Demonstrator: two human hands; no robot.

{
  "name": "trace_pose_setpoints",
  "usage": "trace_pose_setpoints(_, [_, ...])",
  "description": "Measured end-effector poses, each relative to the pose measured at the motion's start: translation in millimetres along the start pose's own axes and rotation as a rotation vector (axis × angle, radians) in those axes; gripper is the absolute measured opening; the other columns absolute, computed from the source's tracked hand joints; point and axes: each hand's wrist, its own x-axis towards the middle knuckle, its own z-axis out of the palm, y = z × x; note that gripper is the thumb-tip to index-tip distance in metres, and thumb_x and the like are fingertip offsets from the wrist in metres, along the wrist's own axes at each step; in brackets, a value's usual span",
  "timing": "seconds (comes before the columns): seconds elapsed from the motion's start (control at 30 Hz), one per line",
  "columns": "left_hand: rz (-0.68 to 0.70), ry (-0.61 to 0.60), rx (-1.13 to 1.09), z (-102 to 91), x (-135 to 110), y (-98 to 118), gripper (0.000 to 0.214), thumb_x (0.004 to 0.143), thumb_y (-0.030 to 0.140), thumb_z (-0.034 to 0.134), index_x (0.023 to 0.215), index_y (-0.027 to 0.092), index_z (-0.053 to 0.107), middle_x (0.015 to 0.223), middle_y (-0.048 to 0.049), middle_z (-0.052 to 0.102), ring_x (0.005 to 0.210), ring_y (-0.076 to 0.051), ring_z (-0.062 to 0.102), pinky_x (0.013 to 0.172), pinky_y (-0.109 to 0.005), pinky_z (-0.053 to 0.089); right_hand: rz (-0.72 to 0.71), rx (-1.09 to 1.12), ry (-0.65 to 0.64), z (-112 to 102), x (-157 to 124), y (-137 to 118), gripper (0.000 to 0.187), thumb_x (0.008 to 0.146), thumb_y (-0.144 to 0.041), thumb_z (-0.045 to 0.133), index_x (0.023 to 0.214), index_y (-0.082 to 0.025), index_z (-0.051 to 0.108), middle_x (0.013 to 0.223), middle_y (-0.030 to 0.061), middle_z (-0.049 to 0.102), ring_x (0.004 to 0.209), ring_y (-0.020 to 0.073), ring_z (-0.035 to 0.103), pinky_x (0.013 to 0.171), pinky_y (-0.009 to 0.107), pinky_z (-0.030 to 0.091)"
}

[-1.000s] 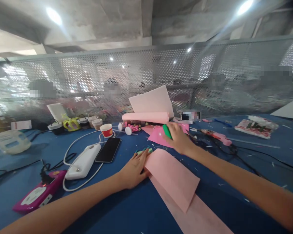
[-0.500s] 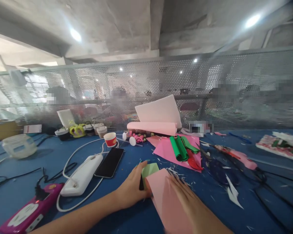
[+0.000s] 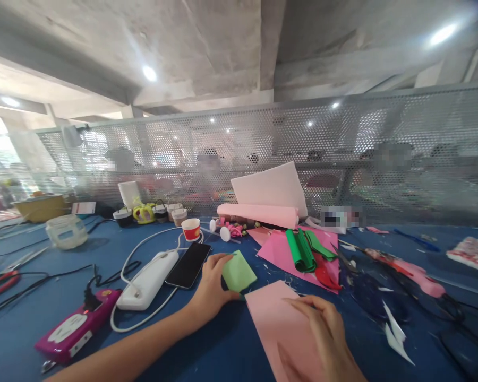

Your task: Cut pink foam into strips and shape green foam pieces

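My left hand [image 3: 212, 284] has its fingers and thumb at the left side of a small light-green paper square [image 3: 239, 271], holding it close to the blue tabletop. Just right of it lies a larger pale-pink paper sheet [image 3: 276, 318]. My right hand [image 3: 322, 323] is over the pink sheet's right side, fingers bent and thumb on the paper lower down, gripping it. A gap of blue table shows between most of the two papers, and their nearest edges come close by my left thumb.
A black phone [image 3: 188, 265], white power bank [image 3: 148, 281] and magenta power strip [image 3: 77, 326] lie left. Green rolls [image 3: 299, 252] rest on bright-pink sheets [image 3: 271, 249]. Dark-blue scissors [image 3: 366, 292], a pink glue gun [image 3: 410, 270] with cords and white scraps [image 3: 396, 331] are right.
The green square has come out from beside and under the pink sheet and now shows whole. My right fingers, flat on the pink sheet before, are now bent. The view has shifted left.
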Motion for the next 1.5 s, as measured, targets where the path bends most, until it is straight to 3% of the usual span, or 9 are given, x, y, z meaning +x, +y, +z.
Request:
trace_pose_setpoints(0.17, [-0.034, 0.028, -0.118, -1.6, 9, -5, 0.049, 0.059, 0.011, 0.072, 0.106, 0.020, 0.059, 0.112, -0.0063, 0.048, 0.107, -0.023, 0.053, 0.093, -0.042, 0.046, 0.028, 0.040, 0.010, -10, 10, 5, 0.048, 0.072, -0.017, 0.056, 0.116, -0.026, 0.039, 0.109, 0.0094, 0.037, 0.105, 0.0291, 0.047, 0.092, 0.052, 0.042])
trace_pose_setpoints(0.4, [-0.001, -0.057, -0.150, 28.3, 57, 8, 0.047, 0.061, 0.012, 0.071, 0.107, 0.014, 0.059, 0.113, -0.0121, 0.053, 0.102, -0.025, 0.057, 0.087, -0.043, 0.049, 0.061, 0.123, -0.219, -21, 21, 3, 0.023, 0.075, -0.011, 0.051, 0.096, -0.019, 0.048, 0.097, 0.0071, 0.043, 0.095, 0.0217, 0.051, 0.089, 0.043, 0.043])
trace_pose_setpoints(0.63, [0.086, -0.003, -0.287, 67.2, 98, 16, 0.071, 0.066, 0.027, 0.069, 0.129, 0.013, 0.039, 0.145, -0.0163, 0.028, 0.138, -0.027, 0.017, 0.112, -0.043, 0.014, 0.095, 0.132, -0.164, -24, 21, -5, 0.022, 0.071, -0.007, 0.052, 0.090, -0.018, 0.050, 0.094, 0.0065, 0.044, 0.091, 0.0201, 0.052, 0.087, 0.040, 0.044])
trace_pose_setpoints(0.8, [-0.001, 0.002, -0.443, 64.4, 90, 9, 0.046, 0.083, 0.047, 0.048, 0.116, 0.014, 0.049, 0.132, -0.0140, 0.046, 0.128, -0.025, 0.037, 0.107, -0.042, 0.028, 0.077, 0.176, -0.158, -21, 28, 6, 0.027, 0.070, -0.008, 0.052, 0.095, -0.019, 0.050, 0.096, 0.0063, 0.045, 0.095, 0.0201, 0.051, 0.090, 0.040, 0.043])
trace_pose_setpoints(0.93, [-0.070, -0.104, -0.569, 45.8, 61, 8, 0.053, 0.090, 0.052, 0.025, 0.114, 0.013, 0.052, 0.121, -0.0153, 0.057, 0.103, -0.022, 0.060, 0.088, -0.037, 0.048, 0.239, 0.321, -0.182, -14, 34, 30, 0.027, 0.069, -0.017, 0.059, 0.095, -0.019, 0.050, 0.100, 0.0068, 0.049, 0.094, 0.0210, 0.055, 0.086, 0.041, 0.047])
trace_pose_setpoints(1.03, [-0.104, -0.352, -0.724, 26.4, 30, 12, 0.048, 0.087, 0.047, 0.042, 0.126, 0.019, 0.045, 0.126, -0.0124, 0.055, 0.100, -0.020, 0.062, 0.088, -0.037, 0.048, 0.279, 0.548, -0.246, -10, 34, 39, 0.032, 0.070, -0.017, 0.059, 0.100, -0.020, 0.048, 0.107, 0.0076, 0.049, 0.099, 0.0199, 0.056, 0.086, 0.039, 0.048])
trace_pose_setpoints(1.2, [-0.028, -0.535, -0.426, 6.9, 7, 23, 0.083, 0.069, 0.042, 0.070, 0.139, 0.027, 0.030, 0.121, -0.0085, 0.057, 0.098, -0.024, 0.061, 0.084, -0.040, 0.050, 0.293, 0.831, -0.316, -10, 31, 33, 0.038, 0.072, -0.015, 0.062, 0.105, -0.023, 0.044, 0.114, 0.0085, 0.048, 0.110, 0.0204, 0.053, 0.094, 0.040, 0.044])
trace_pose_setpoints(1.37, [0.097, -0.466, -0.350, 7.7, 11, 27, 0.064, 0.074, 0.042, 0.065, 0.132, 0.028, 0.044, 0.138, -0.0023, 0.046, 0.125, -0.026, 0.043, 0.106, -0.043, 0.034, 0.509, 0.971, -0.345, -18, 37, 28, 0.045, 0.075, -0.030, 0.063, 0.114, -0.026, 0.040, 0.109, 0.0083, 0.058, 0.099, 0.0208, 0.060, 0.084, 0.039, 0.049])
trace_pose_setpoints(1.5, [-0.071, -0.341, -0.521, 10.2, 10, 22, 0.062, 0.080, 0.035, 0.058, 0.137, 0.033, 0.035, 0.130, -0.0020, 0.054, 0.076, -0.019, 0.067, 0.070, -0.037, 0.057, 0.685, 0.956, -0.282, -24, 42, 25, 0.038, 0.076, -0.035, 0.059, 0.111, -0.025, 0.049, 0.101, 0.0063, 0.063, 0.092, 0.0226, 0.062, 0.076, 0.037, 0.050])
